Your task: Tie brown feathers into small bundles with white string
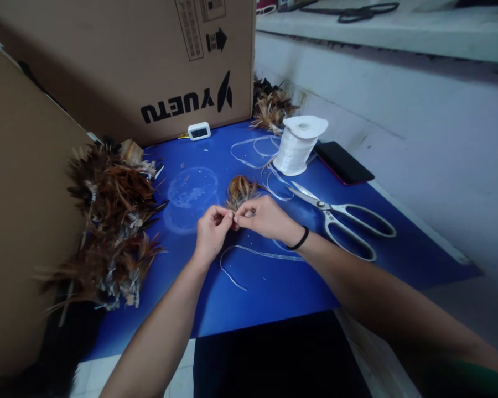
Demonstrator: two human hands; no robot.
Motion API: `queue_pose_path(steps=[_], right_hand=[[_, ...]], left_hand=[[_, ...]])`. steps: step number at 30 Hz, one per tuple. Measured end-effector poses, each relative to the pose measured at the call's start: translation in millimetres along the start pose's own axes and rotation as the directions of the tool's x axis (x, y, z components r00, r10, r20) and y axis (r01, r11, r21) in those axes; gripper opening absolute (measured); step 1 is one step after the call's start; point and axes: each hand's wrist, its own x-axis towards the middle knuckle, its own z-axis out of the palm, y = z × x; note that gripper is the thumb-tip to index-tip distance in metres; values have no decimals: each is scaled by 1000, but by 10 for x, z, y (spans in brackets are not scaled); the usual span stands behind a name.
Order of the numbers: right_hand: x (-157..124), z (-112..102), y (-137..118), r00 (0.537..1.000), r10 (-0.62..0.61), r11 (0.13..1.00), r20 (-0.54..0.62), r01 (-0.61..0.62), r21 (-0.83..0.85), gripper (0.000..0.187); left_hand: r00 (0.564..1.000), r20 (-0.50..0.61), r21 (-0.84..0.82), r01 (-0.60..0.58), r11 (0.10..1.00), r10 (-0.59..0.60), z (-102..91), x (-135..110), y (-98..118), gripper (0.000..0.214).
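Note:
Over the middle of the blue table, my left hand point(212, 229) and my right hand point(268, 218) meet with fingertips pinched together. Just beyond them shows a small bunch of brown feathers point(240, 189), its near end hidden by my fingers. Both hands are closed at that end; whether they grip the quills or a thread there is too small to tell. A thin white ribbon point(269, 255) curls over the table below my right hand. Farther back stands a white ribbon spool point(295, 146) with loose loops. Open-bladed scissors point(330, 209) lie right of my right hand.
Heaped brown feather bunches point(116, 215) line the table's left side, with another feather pile point(274, 105) at the back. A cardboard box point(120, 61) rises behind a small white digital clock point(199, 131). A dark phone point(343, 161) lies along the right wall.

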Motion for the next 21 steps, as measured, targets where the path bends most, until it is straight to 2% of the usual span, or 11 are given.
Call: queue_pose_path(steps=[5, 13, 21], right_hand=[[-31, -35, -74, 1000, -17, 997, 0, 16, -71, 13], [-23, -217, -22, 986, -119, 990, 120, 128, -67, 19], [-56, -308, -87, 983, -183, 970, 34, 186, -158, 21]], left_hand=[[999, 20, -44, 50, 998, -49, -22, 12, 29, 21], [992, 76, -52, 102, 993, -98, -42, 12, 88, 23], [981, 85, -111, 185, 977, -176, -16, -7, 146, 28]])
